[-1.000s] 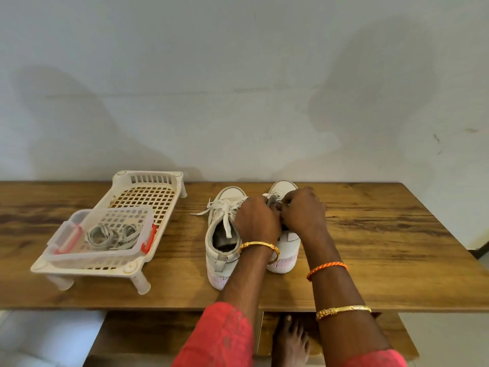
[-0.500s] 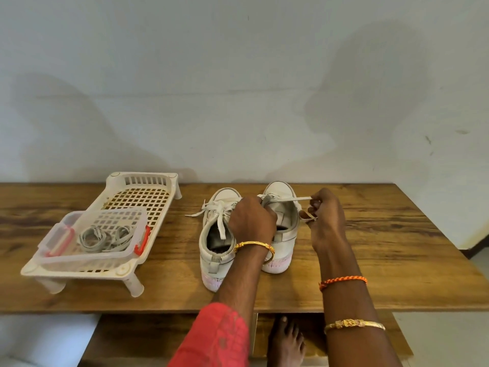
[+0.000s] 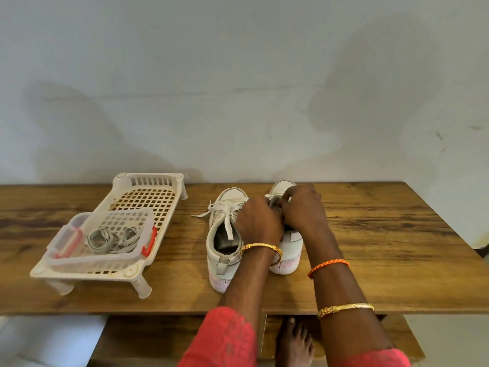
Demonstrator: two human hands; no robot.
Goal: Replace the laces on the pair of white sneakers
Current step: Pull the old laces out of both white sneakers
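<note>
Two white sneakers stand side by side on the wooden table (image 3: 383, 234), toes toward the wall; the left sneaker (image 3: 225, 234) is laced, its white lace (image 3: 225, 215) tied loosely with one end trailing onto the table and another hanging into the shoe's opening; the right sneaker (image 3: 289, 250) is largely covered by both hands, only its toe cap and heel showing; the left hand (image 3: 258, 223) sits over its tongue area, fingers curled down on the shoe's upper; the right hand (image 3: 301, 210) meets it from the other side, fingers curled and pinching at a pale bit of lace or tongue between the two hands, though which one cannot be told; to the left, well apart from the shoes, a white plastic footed rack (image 3: 148, 197) carries a clear plastic container (image 3: 79, 250) with red clips; coiled grey-white laces (image 3: 111, 238) lie inside it.
</note>
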